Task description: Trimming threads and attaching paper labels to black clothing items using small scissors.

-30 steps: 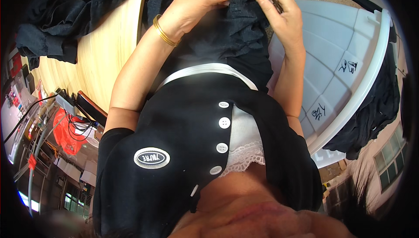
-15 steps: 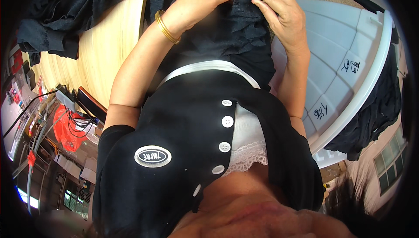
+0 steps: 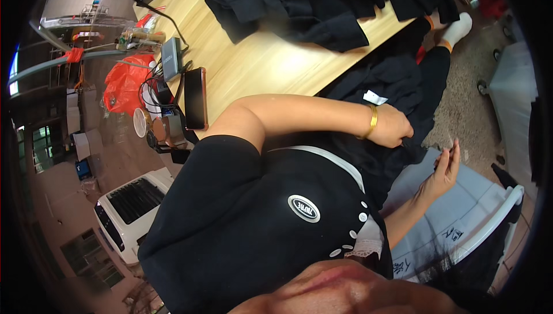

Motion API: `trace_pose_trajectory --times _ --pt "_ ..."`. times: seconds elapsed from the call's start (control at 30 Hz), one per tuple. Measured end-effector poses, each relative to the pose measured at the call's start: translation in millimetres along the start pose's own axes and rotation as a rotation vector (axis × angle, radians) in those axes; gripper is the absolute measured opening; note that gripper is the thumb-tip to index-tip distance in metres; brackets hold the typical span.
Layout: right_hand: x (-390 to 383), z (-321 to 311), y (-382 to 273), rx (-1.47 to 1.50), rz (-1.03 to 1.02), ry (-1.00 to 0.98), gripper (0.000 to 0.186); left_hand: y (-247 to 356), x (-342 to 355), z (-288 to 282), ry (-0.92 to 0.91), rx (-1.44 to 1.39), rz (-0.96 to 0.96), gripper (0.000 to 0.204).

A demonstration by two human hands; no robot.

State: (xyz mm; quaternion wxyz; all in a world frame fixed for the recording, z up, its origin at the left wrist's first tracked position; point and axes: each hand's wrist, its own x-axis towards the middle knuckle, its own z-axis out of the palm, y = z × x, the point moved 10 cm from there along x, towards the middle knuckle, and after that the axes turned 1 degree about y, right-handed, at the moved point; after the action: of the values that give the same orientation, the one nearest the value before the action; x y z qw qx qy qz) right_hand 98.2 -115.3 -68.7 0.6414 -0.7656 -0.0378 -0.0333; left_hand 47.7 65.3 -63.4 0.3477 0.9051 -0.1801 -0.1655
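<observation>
A black garment (image 3: 397,78) with a white label (image 3: 374,97) lies across my lap beside the table. My left hand (image 3: 390,126), gold bangles at its wrist, is closed, its fingertips pinching the dark cloth. Apart from it, to the right, my right hand (image 3: 443,171) is raised over the edge of a pale blue-grey plastic tub (image 3: 469,199). Its thumb and fingers come together at the tips, around something too thin to make out.
Black garments (image 3: 276,3) are heaped on the wooden table (image 3: 271,66). At its near left edge are a phone (image 3: 196,99), a small grey box (image 3: 171,59) with cables and a red plastic bag (image 3: 127,86). A wheeled grey bin (image 3: 515,101) stands far right.
The view has swung, bringing more of the table into sight. My hands, earlier close together with a thin dark tool in the right, are now farther apart; the right has drawn away from the cloth.
</observation>
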Motion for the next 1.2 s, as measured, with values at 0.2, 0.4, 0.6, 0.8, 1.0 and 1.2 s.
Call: trace_pose_trajectory --times 0.2,0.4,0.6,0.8,1.0,1.2 --pt "12 -29 20 0.227 0.014 0.074 0.042 -55 -89 -206 0.711 -1.012 0.191 0.011" --pt "12 -21 31 0.316 0.073 0.137 0.043 -102 -319 -480 1.602 -0.889 0.789 0.016" --pt "-4 -11 31 0.13 0.187 0.206 0.039 -186 -367 -480 1.971 -0.267 0.119 0.022" --pt "9 -22 -26 0.094 -0.015 0.094 0.035 -90 -239 -373 1.624 0.351 0.223 0.032" --pt "55 -71 -119 -0.098 -0.32 0.177 0.054 9 -78 -282 1.19 -0.198 0.512 0.047" --pt "129 -143 -209 -0.582 -0.555 0.439 0.073 90 -3 -191 0.792 -0.389 0.642 0.056"
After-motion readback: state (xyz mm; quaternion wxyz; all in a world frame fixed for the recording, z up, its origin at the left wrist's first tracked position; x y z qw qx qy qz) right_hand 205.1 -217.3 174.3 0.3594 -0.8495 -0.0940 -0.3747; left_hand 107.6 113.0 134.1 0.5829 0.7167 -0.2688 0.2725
